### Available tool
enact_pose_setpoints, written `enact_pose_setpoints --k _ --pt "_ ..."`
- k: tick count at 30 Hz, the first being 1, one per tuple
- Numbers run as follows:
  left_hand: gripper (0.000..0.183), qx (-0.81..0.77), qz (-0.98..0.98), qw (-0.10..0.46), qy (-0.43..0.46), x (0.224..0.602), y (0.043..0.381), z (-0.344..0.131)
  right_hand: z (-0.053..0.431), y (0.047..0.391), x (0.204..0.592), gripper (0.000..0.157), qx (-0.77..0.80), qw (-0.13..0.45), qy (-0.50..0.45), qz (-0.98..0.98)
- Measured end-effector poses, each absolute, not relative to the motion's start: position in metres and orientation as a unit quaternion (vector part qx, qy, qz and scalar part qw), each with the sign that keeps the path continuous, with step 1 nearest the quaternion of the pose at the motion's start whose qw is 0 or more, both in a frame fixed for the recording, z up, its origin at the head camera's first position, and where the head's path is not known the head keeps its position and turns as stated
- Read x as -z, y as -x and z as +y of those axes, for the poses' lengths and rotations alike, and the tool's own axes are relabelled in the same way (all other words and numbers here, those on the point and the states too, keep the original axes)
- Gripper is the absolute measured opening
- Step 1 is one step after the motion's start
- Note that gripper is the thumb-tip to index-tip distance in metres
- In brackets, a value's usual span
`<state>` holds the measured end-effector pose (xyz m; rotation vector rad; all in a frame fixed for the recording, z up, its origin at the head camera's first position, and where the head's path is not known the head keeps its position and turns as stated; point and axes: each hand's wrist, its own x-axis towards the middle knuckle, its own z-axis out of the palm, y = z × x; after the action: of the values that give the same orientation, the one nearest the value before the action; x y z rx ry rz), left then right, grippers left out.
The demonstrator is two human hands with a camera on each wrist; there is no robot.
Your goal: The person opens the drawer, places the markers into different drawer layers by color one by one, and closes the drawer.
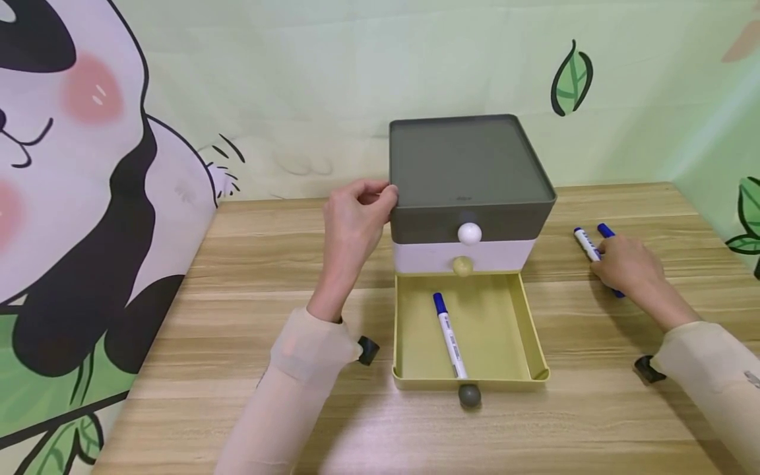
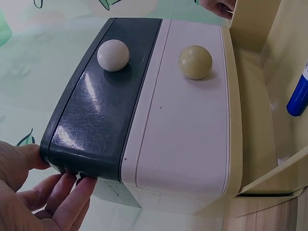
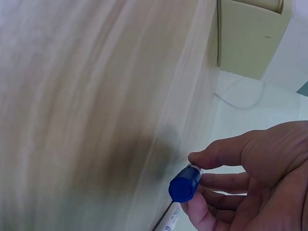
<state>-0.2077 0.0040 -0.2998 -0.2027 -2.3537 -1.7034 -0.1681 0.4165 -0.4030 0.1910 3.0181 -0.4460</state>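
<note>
A small stacked drawer unit (image 1: 469, 161) has a dark grey top tier, a white tier and a yellow-green bottom drawer (image 1: 499, 336), which is pulled out. Inside that drawer lies a white marker with a blue cap (image 1: 449, 335). My left hand (image 1: 356, 221) holds the grey tier's left corner between thumb and fingers, as the left wrist view also shows. Right of the unit, my right hand (image 1: 632, 267) pinches a marker (image 3: 185, 183) by its blue-ended part. A second marker (image 1: 605, 230) lies close by, partly hidden behind that hand.
Round knobs sit on the tiers: white (image 1: 470, 233), yellow-green (image 1: 462, 266) and dark grey (image 1: 470, 396). The wooden table (image 1: 261, 264) meets a pale green cloth backdrop (image 1: 297, 79) with a printed panda and leaves.
</note>
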Motion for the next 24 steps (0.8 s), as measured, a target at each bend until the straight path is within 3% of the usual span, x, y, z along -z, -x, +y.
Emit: enact_pose_setpoints --k 9,24 --pt "0.021 0.585 -0.8 0.112 0.069 0.3 0.207 0.004 0.411 0.16 0.393 0.043 0.16 0.06 -0.06 0.983" --pt "0.021 0.582 -0.802 0.116 0.069 0.3 0.208 0.004 0.397 0.139 0.361 0.045 0.205 0.073 -0.027 0.976"
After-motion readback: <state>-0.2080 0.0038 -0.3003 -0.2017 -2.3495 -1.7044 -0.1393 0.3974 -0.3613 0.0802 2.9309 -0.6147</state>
